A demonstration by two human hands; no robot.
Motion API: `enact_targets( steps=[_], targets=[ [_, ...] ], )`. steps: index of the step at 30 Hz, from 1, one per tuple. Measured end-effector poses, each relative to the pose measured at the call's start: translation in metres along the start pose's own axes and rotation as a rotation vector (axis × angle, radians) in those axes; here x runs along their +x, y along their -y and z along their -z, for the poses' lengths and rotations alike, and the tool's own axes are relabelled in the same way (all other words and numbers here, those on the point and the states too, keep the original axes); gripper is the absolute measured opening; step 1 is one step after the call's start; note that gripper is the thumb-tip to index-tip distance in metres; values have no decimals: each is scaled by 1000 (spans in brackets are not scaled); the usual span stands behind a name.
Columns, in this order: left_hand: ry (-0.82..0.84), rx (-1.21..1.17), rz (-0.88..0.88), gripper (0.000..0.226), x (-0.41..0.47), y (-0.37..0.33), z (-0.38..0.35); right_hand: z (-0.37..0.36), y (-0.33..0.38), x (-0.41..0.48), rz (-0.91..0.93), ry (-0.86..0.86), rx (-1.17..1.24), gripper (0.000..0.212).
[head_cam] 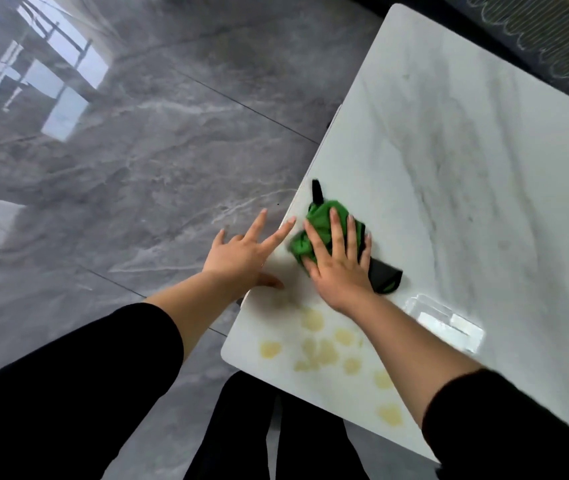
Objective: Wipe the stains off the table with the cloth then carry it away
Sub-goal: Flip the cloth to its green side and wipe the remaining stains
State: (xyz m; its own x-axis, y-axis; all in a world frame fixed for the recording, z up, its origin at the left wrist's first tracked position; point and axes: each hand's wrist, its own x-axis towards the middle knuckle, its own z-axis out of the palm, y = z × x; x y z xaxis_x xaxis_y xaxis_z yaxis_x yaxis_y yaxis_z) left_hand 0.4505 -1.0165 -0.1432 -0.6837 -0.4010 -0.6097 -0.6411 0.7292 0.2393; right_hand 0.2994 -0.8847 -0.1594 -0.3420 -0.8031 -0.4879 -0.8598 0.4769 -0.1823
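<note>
While the yellow stains [324,351] sit nearest the person, spread over the worktop's [483,168] near corner, the cloth [324,230] lies just beyond them, further up the same left edge. That's the relation that matters: stains are on the near side of the cloth, approx. straight back toward the body along the forearm, so the wipe most likely has to pull or sweep toward the person. None of the blotches looks wiped yet; judged from that, the task is at its start.

Right hand [341,268] is the working one: palm flat on top of the cloth, fingers [335,230] spread and extended, pressing down, not curled round it. No pinch or lift visible. Cloth is green w/ black edging, bunched up, long axis running diagonally from the black tab at the far left to a black corner poking out at the near right of the hand.

Left hand [241,254] is just beside it to the left, fingers splayed wide, holding nothing, thumb at the worktop's edge, rest of it over the grey marble floor [137,150]. Frame is motion-blurred, so finer contact can't be told.
</note>
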Motion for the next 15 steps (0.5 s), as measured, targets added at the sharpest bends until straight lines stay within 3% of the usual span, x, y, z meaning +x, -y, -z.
enact_targets(
  steps=[3, 6, 9, 15],
  targets=[
    [21, 31, -24, 111, 1, 2, 1, -28, -11, -64, -14, 51, -23, 67],
    [103, 94, -46, 130, 3, 5, 6, -45, -20, -95, -44, 134, -37, 65],
    [199, 194, -67, 150, 8, 4, 11, -44, -22, -92, -39, 137, -21, 62],
    [214, 266, -33, 150, 7, 2, 16, -21, -17, -43, -109, 30, 34, 60]
  ],
)
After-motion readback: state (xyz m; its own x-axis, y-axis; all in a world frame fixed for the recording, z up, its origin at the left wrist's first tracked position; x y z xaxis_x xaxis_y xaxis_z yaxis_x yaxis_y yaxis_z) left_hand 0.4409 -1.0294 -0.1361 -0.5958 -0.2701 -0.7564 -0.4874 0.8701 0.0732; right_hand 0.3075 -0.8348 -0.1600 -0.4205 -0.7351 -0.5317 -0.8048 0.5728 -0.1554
